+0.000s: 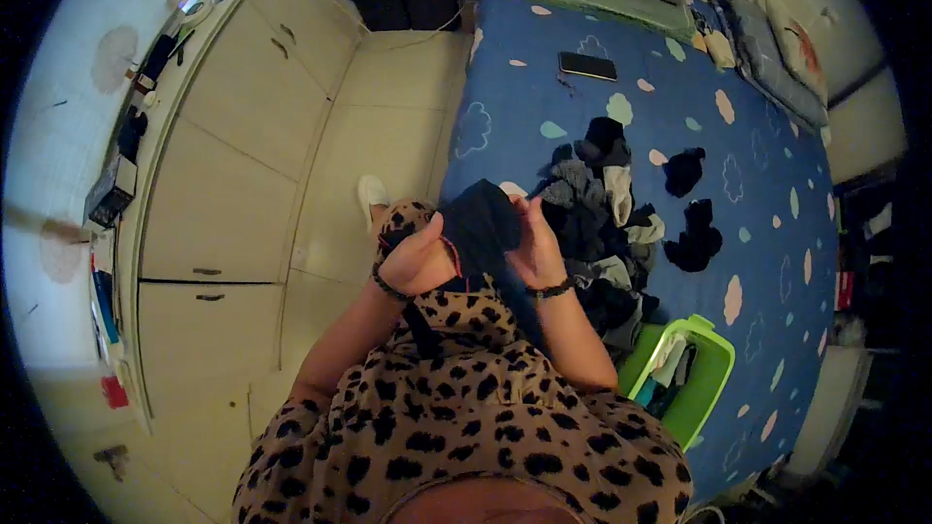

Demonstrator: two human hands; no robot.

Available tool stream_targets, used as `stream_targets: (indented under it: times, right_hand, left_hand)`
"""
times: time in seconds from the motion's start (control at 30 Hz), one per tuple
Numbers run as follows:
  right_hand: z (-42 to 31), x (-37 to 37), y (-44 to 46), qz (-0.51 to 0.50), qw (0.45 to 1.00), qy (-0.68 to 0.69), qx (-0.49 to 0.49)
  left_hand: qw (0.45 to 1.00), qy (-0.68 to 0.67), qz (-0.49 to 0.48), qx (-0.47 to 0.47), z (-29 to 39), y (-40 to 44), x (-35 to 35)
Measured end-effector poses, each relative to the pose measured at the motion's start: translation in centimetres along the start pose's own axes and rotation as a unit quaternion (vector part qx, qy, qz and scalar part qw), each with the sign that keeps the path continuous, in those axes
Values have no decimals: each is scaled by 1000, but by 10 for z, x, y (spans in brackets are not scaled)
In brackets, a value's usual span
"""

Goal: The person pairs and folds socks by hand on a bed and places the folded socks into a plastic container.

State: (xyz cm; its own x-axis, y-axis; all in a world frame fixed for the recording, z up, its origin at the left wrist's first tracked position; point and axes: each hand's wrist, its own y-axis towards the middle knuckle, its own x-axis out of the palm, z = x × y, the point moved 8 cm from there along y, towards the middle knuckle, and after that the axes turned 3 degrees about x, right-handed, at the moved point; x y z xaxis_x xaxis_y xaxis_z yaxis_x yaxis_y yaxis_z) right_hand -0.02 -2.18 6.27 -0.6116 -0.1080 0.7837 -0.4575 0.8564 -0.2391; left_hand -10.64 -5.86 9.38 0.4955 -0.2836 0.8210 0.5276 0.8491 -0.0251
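From where I stand, the work looks well short of finished. A loose pile (578, 194) of dark, grey and pale clothes, socks by the look of them, lies tangled on the near left part of the bed (670, 97), just beyond the person's right arm. To the right of it, apart from the heap and from each other, sit two black bundles: a farther bundle (684, 172) and a nearer bundle (694, 236). I'd judge those to be sorted out already, though I can't make out how they are folded. Nearest of all, at the bed's near left, a green basket (723, 369) holds a few white, grey and teal pieces (668, 366) tucked along its left side, with bare room on the right. Most of the heap seems left to deal with.

The piece in hand is a dark cloth (481, 223), held up over the lap, left of the pile. The left hand (416, 257) has its near left side, thumb up and fingers curled behind; the right hand (532, 245) pinches the right edge narrowly between thumb and fingers. So both grips are closed on it, the cloth spread between them. How firmly they hold it, I can't tell.
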Motion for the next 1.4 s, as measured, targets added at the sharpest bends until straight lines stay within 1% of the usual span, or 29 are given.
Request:
stream_targets:
  times: [0.03, 0.07, 0.1, 0.13, 0.2, 0.27, 0.3, 0.37, 0.4, 0.43, 0.5, 0.63, 0.7, 0.73, 0.77, 0.8, 0.83, 0.87, 0.9, 0.93, 1.0, 1.03, 1.1, 1.13, 1.2, 1.23, 1.3, 1.33, 1.4]
  right_hand:
    - [-2, 0, 0, -31, 991, -124, -29]
    - [-6, -5, 0, -16, 985, -161, -53]
    - [-7, -4, 0, -17, 985, -160, -53]
    - [-11, -5, 0, -16, 990, -129, -62]
    - [-15, -7, 1, -15, 993, -96, -68]
    - [-10, -16, 1, 20, 994, -103, -14]
    - [-7, -18, 2, 20, 994, -103, -14]
    - [1, -25, 5, 34, 991, -130, 0]
    - [2, -23, 5, 34, 991, -130, 0]
    - [3, -19, 4, 13, 993, -116, -3]
    - [4, -14, 3, -7, 995, -102, -4]
    - [-2, -13, 3, 5, 990, -134, -35]
    - [-4, -11, 3, 22, 986, -160, -48]
    - [-18, -6, 0, 69, 965, -221, -125]
    - [-30, -2, -5, 115, 932, -279, -201]
    - [-30, -6, -5, 115, 932, -280, -200]
    - [-26, -8, -4, 76, 933, -299, -184]
    - [-21, -8, -3, 37, 933, -318, -167]
    - [-21, -10, -2, 38, 933, -318, -166]
    - [-24, -12, -1, 43, 931, -317, -176]
    - [-29, -14, 1, 49, 929, -316, -186]
    - [-37, -17, 0, 72, 939, -266, -208]
    - [-49, -20, -3, 85, 957, -166, -224]
    - [-52, -25, -2, 91, 955, -161, -230]
    - [-55, -28, -2, 96, 954, -156, -238]
    - [-52, -25, 0, 75, 963, -131, -225]
    - [-50, -21, 1, 54, 970, -107, -212]
    - [-46, -22, 2, 60, 976, -76, -193]
    - [-41, -20, 4, 65, 982, -44, -173]
  left_hand:
    - [1000, 14, 15, 3, -2, -1, -3]
    - [999, 31, 28, 7, -1, 2, -6]
    - [999, 32, 28, 7, -1, -1, -11]
    - [983, 162, 79, -35, -4, -4, -26]
    - [945, 290, 133, -78, -5, -8, -36]
    - [865, 499, 17, 47, 13, -4, -1]
    - [865, 499, 17, 47, 15, -4, 4]
    - [703, 698, -37, 133, 23, -5, 27]
    - [730, 672, -28, 123, 22, -3, 25]
    - [730, 672, -28, 123, 22, -2, 27]
    - [647, 741, -48, 171, 25, -2, 40]
    - [643, 751, -59, 141, 14, -3, 32]
    - [679, 717, -31, 154, 17, -4, 32]
    - [679, 717, -31, 154, 18, -5, 31]
    - [692, 715, -37, 95, 14, -5, 22]
    - [702, 710, -41, 34, 8, -5, 15]
    - [702, 710, -41, 35, 7, -5, 17]
    - [704, 704, -39, 87, 12, -5, 26]
    - [704, 695, -38, 139, 18, -7, 34]
    - [704, 695, -38, 139, 17, -9, 33]
    - [735, 673, 8, 81, 18, -14, 19]
    - [735, 673, 8, 81, 19, -16, 18]
    - [616, 758, 52, 207, 40, -26, 29]
    - [616, 758, 53, 207, 42, -29, 27]
    - [564, 784, 44, 257, 47, -37, 31]
    - [564, 784, 44, 257, 43, -41, 26]
    - [616, 732, 174, 234, 41, -56, -8]
    - [616, 732, 175, 235, 33, -61, -12]
    - [615, 710, 281, 195, 27, -73, -33]
